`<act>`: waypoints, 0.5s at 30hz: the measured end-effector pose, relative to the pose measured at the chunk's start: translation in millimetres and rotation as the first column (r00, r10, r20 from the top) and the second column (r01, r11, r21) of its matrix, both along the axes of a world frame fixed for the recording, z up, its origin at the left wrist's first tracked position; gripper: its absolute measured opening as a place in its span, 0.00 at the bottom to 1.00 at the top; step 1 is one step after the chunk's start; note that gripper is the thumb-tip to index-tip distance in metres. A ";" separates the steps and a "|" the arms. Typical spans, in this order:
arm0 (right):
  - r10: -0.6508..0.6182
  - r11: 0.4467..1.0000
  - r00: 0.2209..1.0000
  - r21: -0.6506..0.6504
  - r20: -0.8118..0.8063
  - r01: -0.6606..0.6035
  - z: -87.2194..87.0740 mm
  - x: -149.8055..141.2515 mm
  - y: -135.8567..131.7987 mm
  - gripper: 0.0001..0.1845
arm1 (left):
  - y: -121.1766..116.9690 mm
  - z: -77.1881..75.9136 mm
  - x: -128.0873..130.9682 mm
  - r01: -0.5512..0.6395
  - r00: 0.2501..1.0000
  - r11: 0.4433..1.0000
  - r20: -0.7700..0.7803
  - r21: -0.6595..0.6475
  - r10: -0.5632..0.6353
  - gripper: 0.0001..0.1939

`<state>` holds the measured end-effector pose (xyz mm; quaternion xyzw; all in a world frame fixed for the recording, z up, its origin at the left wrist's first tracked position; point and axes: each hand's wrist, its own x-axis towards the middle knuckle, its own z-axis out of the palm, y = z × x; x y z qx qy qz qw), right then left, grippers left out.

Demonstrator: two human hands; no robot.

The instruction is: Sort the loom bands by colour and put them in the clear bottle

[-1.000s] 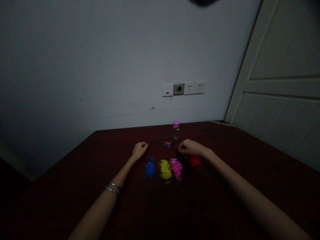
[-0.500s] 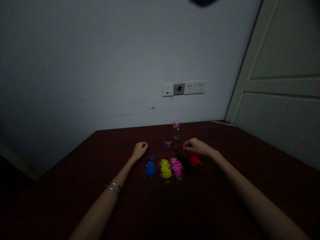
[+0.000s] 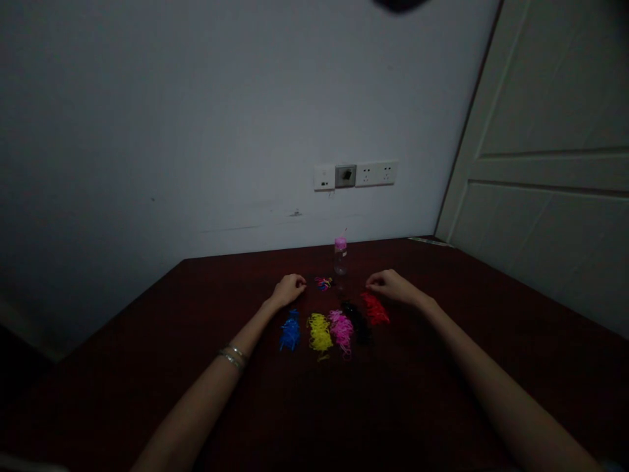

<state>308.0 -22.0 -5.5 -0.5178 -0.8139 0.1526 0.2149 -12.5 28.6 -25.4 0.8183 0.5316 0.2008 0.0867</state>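
My left hand (image 3: 289, 290) rests on the table with its fingers curled together, just left of a small mixed-colour pile of rubber bands (image 3: 324, 283). Whatever it may hold is hidden. At the far end of the red rubber bands (image 3: 376, 309), my right hand (image 3: 388, 286) has thumb and fingertips pinched together; anything between them is too small to make out. Left to right in front of the hands lie blue rubber bands (image 3: 290, 331), yellow rubber bands (image 3: 320, 333), pink rubber bands (image 3: 341, 330) and black rubber bands (image 3: 358, 321), each colour in its own heap.
A clear bottle (image 3: 340, 262) with a pink lid stands behind the mixed pile. The dark red-brown table (image 3: 314, 406) meets a white wall (image 3: 236, 131) that carries sockets (image 3: 376, 174). A pale panelled door (image 3: 550, 170) borders the right side.
My left hand has moved right, closer to the mixed pile. My right hand has shifted away from the black heap, uncovering more of the red one. The whole view has turned slightly right.
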 end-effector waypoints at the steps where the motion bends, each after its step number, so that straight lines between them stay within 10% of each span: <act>1: -0.005 1.000 1.000 -0.007 0.002 0.005 -1.3 -0.3 0.5 0.15 | 2.6 2.0 4.0 0.007 0.999 1.000 -0.036 0.025 -0.006 0.12; 15: -0.021 1.000 0.994 -0.003 0.111 0.022 -1.0 -4.2 -3.4 0.13 | 21.2 4.1 35.5 -0.033 0.989 0.999 -0.144 -0.011 0.031 0.12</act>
